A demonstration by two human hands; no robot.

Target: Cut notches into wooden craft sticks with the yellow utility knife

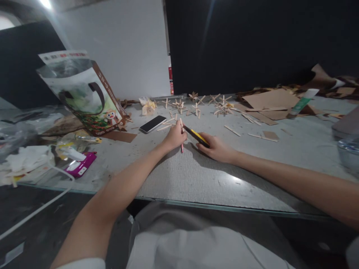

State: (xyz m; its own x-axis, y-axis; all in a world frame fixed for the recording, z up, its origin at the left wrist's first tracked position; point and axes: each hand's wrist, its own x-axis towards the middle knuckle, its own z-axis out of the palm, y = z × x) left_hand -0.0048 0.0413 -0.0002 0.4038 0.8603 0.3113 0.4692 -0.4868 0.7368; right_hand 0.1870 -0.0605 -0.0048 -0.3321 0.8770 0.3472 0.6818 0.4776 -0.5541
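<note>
My left hand [175, 136] is closed on a thin wooden stick [181, 122], which stands up past my fingers. Below the same hand a slim red piece [182, 148] sticks out; whether it belongs to the stick I cannot tell. My right hand [215, 148] grips a yellow and black utility knife [198, 136], its front end reaching to the stick by my left fingers. Just behind my left hand lie loose wooden sticks [167, 124] and a phone [153, 124]. Farther back are several small crossed-stick pieces [196, 109].
On the left stand a large printed bag [84, 97] and a purple and white power strip [81, 164] with a white cable. Cardboard pieces [270, 100] and a green and white glue stick [304, 101] lie back right. A clear container [349, 151] sits at the right edge.
</note>
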